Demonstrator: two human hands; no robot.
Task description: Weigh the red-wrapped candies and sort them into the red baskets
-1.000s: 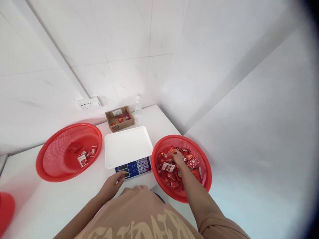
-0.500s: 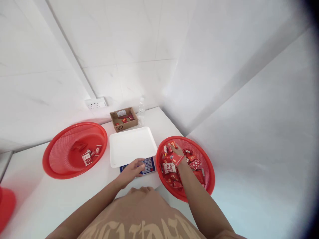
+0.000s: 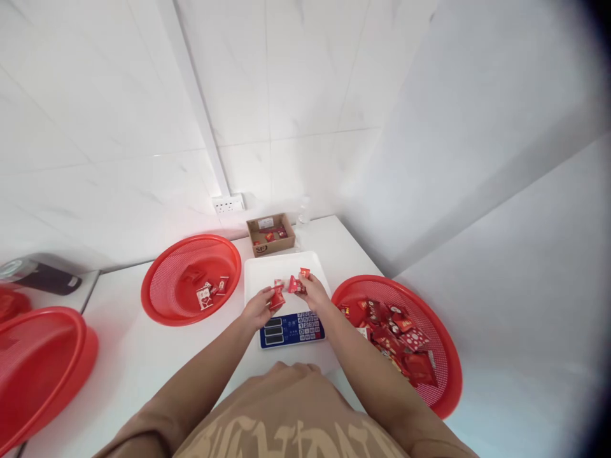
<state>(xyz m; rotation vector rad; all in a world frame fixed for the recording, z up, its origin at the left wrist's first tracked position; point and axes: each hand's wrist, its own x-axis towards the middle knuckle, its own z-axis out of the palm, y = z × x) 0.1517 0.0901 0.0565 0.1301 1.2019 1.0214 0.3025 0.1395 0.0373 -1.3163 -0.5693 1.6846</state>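
Over the white tray [image 3: 258,273] of a weighing scale, my left hand [image 3: 259,308] is closed on a red packet [image 3: 277,298]. Close by on the right, my right hand [image 3: 314,292] grips several small red packets [image 3: 296,284], some of them sticking out past the fingers. Below the hands shows the scale's blue keypad panel [image 3: 292,329] with dark displays. To the right stands a red mesh basket [image 3: 451,362] holding many red and patterned packets [image 3: 398,337], partly behind my right forearm.
Left of the scale is a red basket [image 3: 153,280] with a few packets. Another red basket [image 3: 71,375] stands far left, near a dark cylinder [image 3: 42,275]. Behind the scale sit a cardboard box [image 3: 274,248] and a clear bottle [image 3: 304,210] by the wall.
My right hand has come out of the right basket to above the scale tray with packets. My left hand has gone from resting by the keypad to holding a packet. The view has shifted left.
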